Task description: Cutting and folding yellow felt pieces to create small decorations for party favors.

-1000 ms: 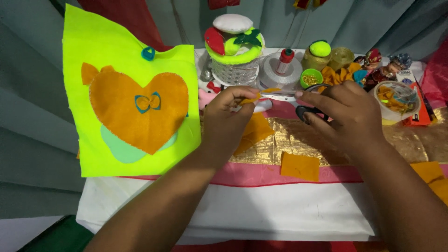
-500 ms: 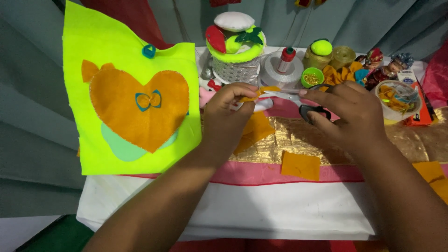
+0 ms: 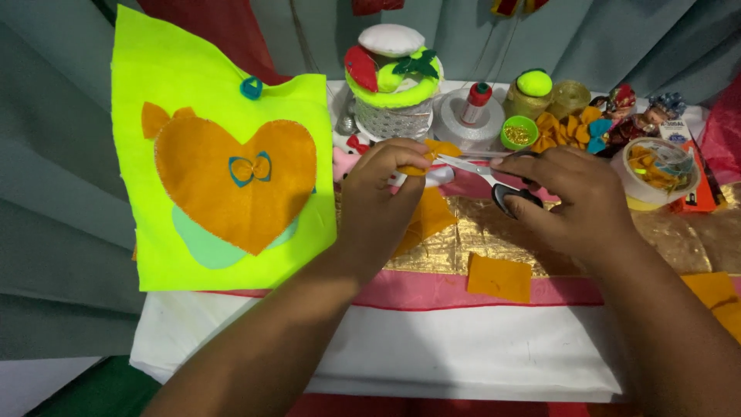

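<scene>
The left hand (image 3: 378, 197) pinches a small piece of orange felt (image 3: 432, 150) between thumb and fingertips, holding it up just above the counter (image 3: 540, 232). The right hand (image 3: 575, 205) is closed through the dark handles of a pair of scissors (image 3: 494, 174), whose blades point toward the left hand and meet the felt at its edge. Compared with a second ago, little has shifted: both hands sit in nearly the same spot and the blades remain at the felt, so the cutting looks to be going on in small snips. Below the right hand lies a loose orange felt square (image 3: 499, 276). Left of the left hand rests a neon yellow sheet with an orange heart (image 3: 231, 181). Beyond both hands stand a decorated basket (image 3: 394, 93) and a tape roll (image 3: 656, 174).
</scene>
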